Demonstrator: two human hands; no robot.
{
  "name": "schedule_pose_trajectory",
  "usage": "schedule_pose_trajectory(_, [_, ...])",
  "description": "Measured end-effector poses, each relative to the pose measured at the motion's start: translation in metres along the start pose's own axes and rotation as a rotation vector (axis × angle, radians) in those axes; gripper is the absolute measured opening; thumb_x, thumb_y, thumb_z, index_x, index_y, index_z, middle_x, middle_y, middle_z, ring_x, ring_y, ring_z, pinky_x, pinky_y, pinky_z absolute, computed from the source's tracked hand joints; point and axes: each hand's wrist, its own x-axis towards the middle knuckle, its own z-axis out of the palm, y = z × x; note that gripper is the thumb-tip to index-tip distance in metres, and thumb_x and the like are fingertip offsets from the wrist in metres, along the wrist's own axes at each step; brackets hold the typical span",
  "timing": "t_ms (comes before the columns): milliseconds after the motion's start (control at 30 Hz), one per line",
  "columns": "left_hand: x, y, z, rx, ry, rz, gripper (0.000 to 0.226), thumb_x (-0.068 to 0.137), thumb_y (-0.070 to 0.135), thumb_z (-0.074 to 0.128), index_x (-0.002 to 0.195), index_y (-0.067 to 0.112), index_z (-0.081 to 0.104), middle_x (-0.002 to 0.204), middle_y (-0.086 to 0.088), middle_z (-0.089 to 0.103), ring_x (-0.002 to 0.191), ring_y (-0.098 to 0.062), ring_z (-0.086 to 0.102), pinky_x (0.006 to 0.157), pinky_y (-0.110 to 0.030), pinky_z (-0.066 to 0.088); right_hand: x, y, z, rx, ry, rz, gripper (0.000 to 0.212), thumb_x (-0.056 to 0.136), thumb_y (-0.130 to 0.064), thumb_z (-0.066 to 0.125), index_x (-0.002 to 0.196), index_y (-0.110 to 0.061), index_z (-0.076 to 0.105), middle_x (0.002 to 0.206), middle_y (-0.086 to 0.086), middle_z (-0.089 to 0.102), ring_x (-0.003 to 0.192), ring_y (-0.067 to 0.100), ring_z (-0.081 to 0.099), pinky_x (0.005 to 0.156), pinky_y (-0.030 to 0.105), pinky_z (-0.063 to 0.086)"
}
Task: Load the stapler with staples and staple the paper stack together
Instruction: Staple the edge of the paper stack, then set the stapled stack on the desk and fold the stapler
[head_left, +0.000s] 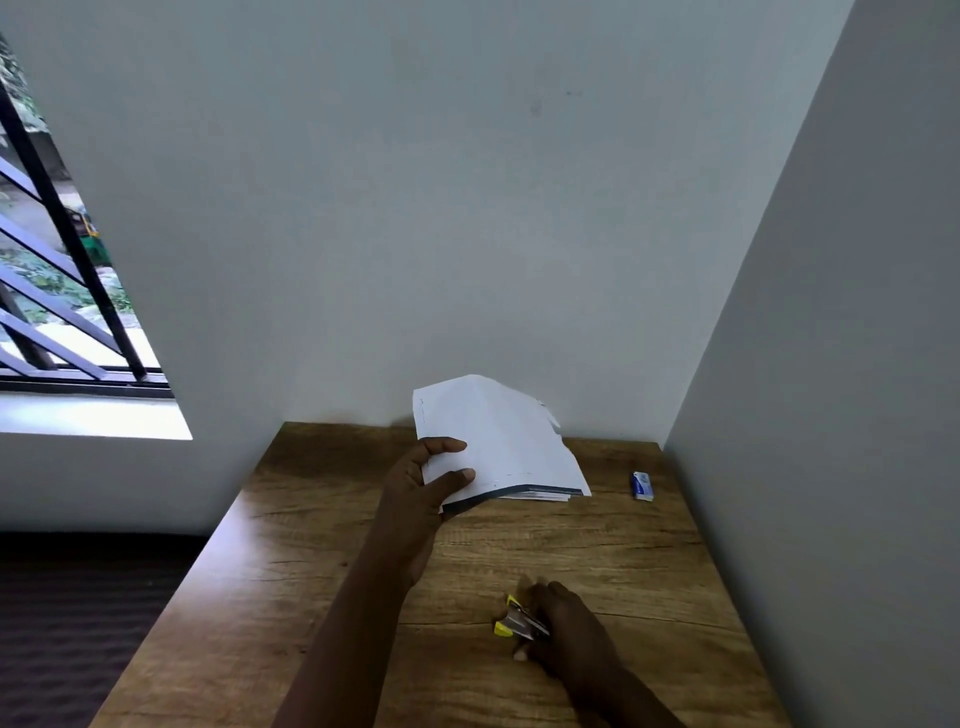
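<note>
Nearest us, at 5 o'clock on the wooden table (322, 561), our right hand (563, 631) grasps the yellow stapler (515, 621). Farther out, around 12 o'clock, our left hand (423, 480) pinches the near-left corner of the paper stack (498, 441), lifting that edge. Beyond, at 2 o'clock, lies the staple box (642, 486). We judge stapling is at hand; next we must bring the stapler's mouth over that corner.

Left hand (415, 483) gripping paper stack (498, 441), right hand (566, 629) holding yellow stapler (514, 621), wooden table (311, 571)
</note>
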Motion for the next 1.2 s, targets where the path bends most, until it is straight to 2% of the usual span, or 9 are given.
schedule_pose_trajectory(167, [0.005,-0.002,0.003,-0.025,-0.029,0.004,0.027,0.075,0.001,0.071,0.091,0.023,0.072,0.118,-0.002,0.062,0.111,-0.024,0.059,0.069,-0.029,0.059,-0.001,-0.009,-0.026,0.582,0.22,0.093,0.012,0.085,-0.035,0.067,0.095,-0.029,0.067,0.095,-0.005,0.069,0.092,0.018,0.064,0.078,0.031,0.051])
schedule_pose_trajectory(333, [0.011,-0.006,0.005,0.004,-0.044,-0.018,0.028,0.079,0.0,0.069,0.091,0.024,0.072,0.121,-0.002,0.06,0.11,-0.024,0.057,0.065,-0.027,0.057,0.011,-0.013,-0.083,1.585,0.219,0.199,0.041,0.099,-0.04,0.037,0.105,-0.008,0.061,0.088,0.015,0.076,0.077,0.024,0.074,0.059,0.028,0.059])
schedule_pose_trajectory(400, [0.013,-0.009,0.005,0.03,-0.044,-0.022,0.028,0.08,0.001,0.069,0.091,0.026,0.072,0.118,0.0,0.06,0.104,-0.022,0.057,0.059,-0.024,0.056,0.017,-0.005,-0.104,1.739,0.203,0.181,0.05,0.096,-0.053,0.031,0.108,-0.012,0.056,0.094,0.018,0.076,0.085,0.027,0.074,0.064,0.033,0.059])
schedule_pose_trajectory(533, [0.017,-0.022,0.0,0.079,-0.024,-0.045,0.028,0.081,0.0,0.068,0.097,0.023,0.069,0.115,0.001,0.061,0.099,-0.018,0.059,0.059,-0.026,0.056,0.03,0.004,-0.133,1.649,0.226,0.143,0.043,0.09,-0.056,0.041,0.109,-0.022,0.061,0.097,0.012,0.076,0.082,0.024,0.074,0.067,0.034,0.057])
schedule_pose_trajectory(700, [0.028,-0.041,-0.006,0.254,-0.004,-0.079,0.027,0.084,0.003,0.067,0.099,0.025,0.069,0.115,0.003,0.06,0.099,-0.018,0.06,0.06,-0.022,0.056,0.037,0.013,-0.139,1.296,0.315,0.144,0.053,0.083,-0.011,0.07,0.13,-0.015,0.046,0.104,0.021,0.061,0.093,0.034,0.065,0.076,0.038,0.059])
schedule_pose_trajectory(800, [0.036,-0.056,-0.009,0.387,-0.001,-0.08,0.025,0.086,0.007,0.066,0.099,0.029,0.067,0.118,0.003,0.058,0.103,-0.019,0.059,0.063,-0.023,0.057,0.042,0.016,-0.132,1.029,0.392,0.128,0.038,0.085,-0.002,0.067,0.116,-0.014,0.05,0.079,0.01,0.057,0.077,0.021,0.06,0.065,0.027,0.056])
schedule_pose_trajectory(933, [0.046,-0.076,-0.016,0.466,0.092,-0.094,0.02,0.086,0.007,0.068,0.098,0.023,0.067,0.113,-0.003,0.062,0.097,-0.023,0.063,0.067,-0.032,0.057,0.056,0.024,-0.119,0.819,0.502,0.091,0.016,0.083,0.008,0.064,0.093,-0.005,0.067,0.089,0.005,0.067,0.086,0.023,0.063,0.058,0.011,0.051])
schedule_pose_trajectory(1067, [0.057,-0.095,-0.026,0.526,0.127,-0.138,0.023,0.084,-0.001,0.067,0.095,0.019,0.069,0.114,-0.007,0.064,0.099,-0.025,0.063,0.076,-0.033,0.058,0.071,0.033,-0.104,0.645,0.452,0.102,0.021,0.084,0.007,0.062,0.098,-0.005,0.071,0.105,0.008,0.07,0.101,0.02,0.063,0.088,0.036,0.056])
schedule_pose_trajectory(1200, [0.066,-0.115,-0.031,0.744,0.065,-0.133,0.033,0.084,-0.002,0.067,0.109,0.018,0.067,0.129,-0.002,0.052,0.117,-0.017,0.05,0.1,-0.03,0.045,0.084,0.041,-0.094,0.477,0.365,0.136,0.031,0.082,-0.003,0.069,0.11,-0.017,0.067,0.122,0.006,0.065,0.108,0.016,0.06,0.091,0.027,0.05])
